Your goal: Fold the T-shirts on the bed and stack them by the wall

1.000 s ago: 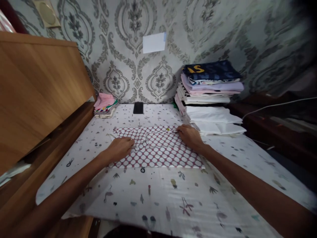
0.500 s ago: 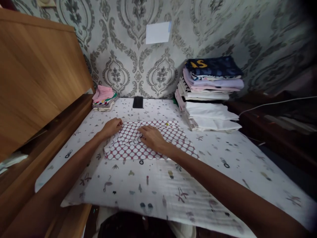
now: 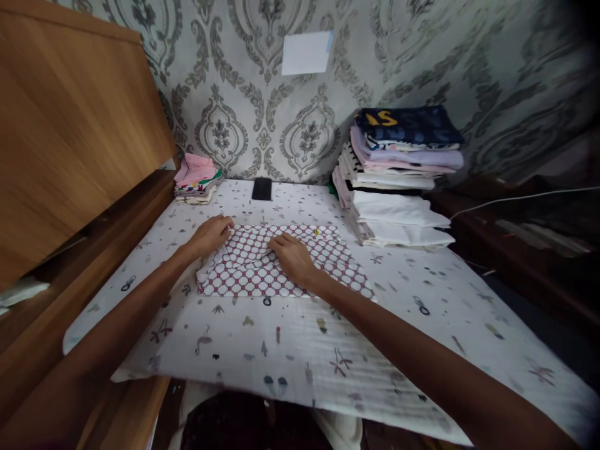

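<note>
A white garment with a red and dark lattice pattern (image 3: 253, 281) lies folded flat in front of me, with a small yellow mark near its far edge. At its far left corner, my left hand (image 3: 213, 235) is closed, fingertips pinching the fabric edge. My right hand (image 3: 294, 257) rests on the garment's middle, fingers bent and pressed together on a raised fold of the cloth. The right palm hides part of the pattern beneath it.
A tall stack of folded clothes (image 3: 398, 209) stands at the right, and a small pile (image 3: 197, 181) at the back left. A black phone-like object (image 3: 261, 189) lies by the wall on the printed white cloth (image 3: 234, 350). A wooden cabinet (image 3: 79, 125) borders the left.
My right hand has slid a little to the right over the garment, and its fingers have curled in more. My left hand stays at the corner. The view has shifted slightly.
</note>
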`<state>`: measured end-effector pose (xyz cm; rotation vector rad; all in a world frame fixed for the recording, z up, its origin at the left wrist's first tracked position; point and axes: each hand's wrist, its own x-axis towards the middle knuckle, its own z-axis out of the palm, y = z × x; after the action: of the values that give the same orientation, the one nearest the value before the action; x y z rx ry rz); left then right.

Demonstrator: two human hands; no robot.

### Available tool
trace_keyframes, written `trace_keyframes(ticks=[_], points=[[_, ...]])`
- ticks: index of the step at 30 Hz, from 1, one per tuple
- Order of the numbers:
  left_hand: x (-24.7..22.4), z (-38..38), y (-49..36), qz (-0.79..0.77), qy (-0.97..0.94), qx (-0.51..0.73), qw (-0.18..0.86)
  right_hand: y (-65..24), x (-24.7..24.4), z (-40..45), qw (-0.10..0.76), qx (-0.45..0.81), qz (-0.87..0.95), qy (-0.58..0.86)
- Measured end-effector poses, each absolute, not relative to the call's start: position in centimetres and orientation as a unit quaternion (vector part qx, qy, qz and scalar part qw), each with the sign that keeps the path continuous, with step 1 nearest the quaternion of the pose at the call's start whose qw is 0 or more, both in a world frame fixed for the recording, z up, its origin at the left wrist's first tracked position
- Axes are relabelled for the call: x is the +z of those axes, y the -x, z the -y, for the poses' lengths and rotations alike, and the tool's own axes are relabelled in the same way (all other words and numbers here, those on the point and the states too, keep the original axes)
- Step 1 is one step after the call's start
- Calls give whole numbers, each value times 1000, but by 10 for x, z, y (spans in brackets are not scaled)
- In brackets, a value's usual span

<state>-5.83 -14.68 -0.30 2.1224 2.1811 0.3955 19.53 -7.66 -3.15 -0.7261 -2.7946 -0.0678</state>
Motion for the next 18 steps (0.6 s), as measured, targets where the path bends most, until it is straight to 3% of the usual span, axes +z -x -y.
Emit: trace_keyframes(ticks=[11,18], points=[[-3,191,17,-599,-791,111,58,-195,-34,74,152,-8,955,254],[9,200,-1,-613,-790,-8,-25,-196,-35,75,203,84,930,294]])
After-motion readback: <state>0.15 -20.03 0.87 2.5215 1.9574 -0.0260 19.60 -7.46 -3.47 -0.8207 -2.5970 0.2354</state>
